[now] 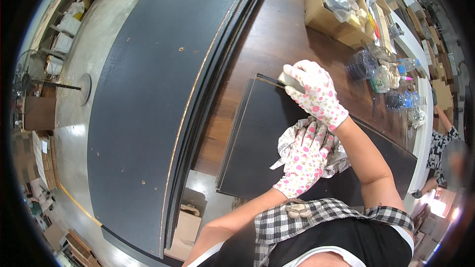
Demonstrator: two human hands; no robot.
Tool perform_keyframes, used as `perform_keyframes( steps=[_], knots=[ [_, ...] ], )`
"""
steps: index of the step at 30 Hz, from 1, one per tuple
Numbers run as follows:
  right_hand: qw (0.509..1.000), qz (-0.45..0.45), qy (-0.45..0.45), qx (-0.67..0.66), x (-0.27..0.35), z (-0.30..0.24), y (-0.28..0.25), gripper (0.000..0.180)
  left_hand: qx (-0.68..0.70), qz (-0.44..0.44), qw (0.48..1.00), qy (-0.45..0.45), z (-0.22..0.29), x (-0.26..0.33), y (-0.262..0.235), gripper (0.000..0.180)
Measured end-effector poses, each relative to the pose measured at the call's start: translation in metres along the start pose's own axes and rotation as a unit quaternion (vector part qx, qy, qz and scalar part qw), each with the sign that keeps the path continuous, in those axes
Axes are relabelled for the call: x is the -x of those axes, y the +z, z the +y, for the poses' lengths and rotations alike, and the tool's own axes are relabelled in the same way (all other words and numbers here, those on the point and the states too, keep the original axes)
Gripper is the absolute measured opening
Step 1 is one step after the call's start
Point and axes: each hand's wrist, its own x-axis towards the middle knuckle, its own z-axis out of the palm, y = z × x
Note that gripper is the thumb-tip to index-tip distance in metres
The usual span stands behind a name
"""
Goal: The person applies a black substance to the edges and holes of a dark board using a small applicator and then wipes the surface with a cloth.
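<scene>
Both of my hands wear white gloves with a pink flower print. My right hand (316,91) is closed around a pale grey-white block (291,82), perhaps a sanding sponge, held at the far left corner of a black panel (252,143). Under my left hand (303,160) lies a crumpled white cloth (287,143) with dark marks; the fingers stretch out flat over it, pressing it onto the panel. Another board edge shows beneath the panel's left side. The block's underside is hidden by my right fingers.
A stack of long dark boards (148,84) stands to the left. A cardboard box (329,22) with wrapped pieces sits at the far right of the brown table (267,34), near several plastic bottles (361,64). A fan (81,89) stands far left; another person (443,151) is at the right.
</scene>
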Motion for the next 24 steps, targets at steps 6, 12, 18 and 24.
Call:
perform_keyframes(
  steps=[6, 12, 18, 24],
  knots=[
    [0.991, 0.006, -0.018, -0.129, -0.029, -0.005, 0.026, 0.031, -0.035, -0.043, 0.998, 0.006, 0.004, -0.002, -0.003, 0.05],
    [0.99, 0.001, 0.014, -0.142, 0.041, 0.034, -0.017, 0.036, 0.007, 0.037, 0.999, 0.019, 0.002, 0.003, 0.004, 0.048],
    [0.965, -0.028, 0.229, -0.123, 0.143, 0.081, -0.064, 0.033, 0.06, 0.067, 0.996, 0.024, -0.003, 0.019, 0.017, 0.048],
    [0.992, 0.027, 0.049, -0.114, 0.042, 0.03, -0.016, 0.024, 0.042, -0.055, 0.994, 0.081, 0.003, 0.004, 0.001, 0.062]
  ],
)
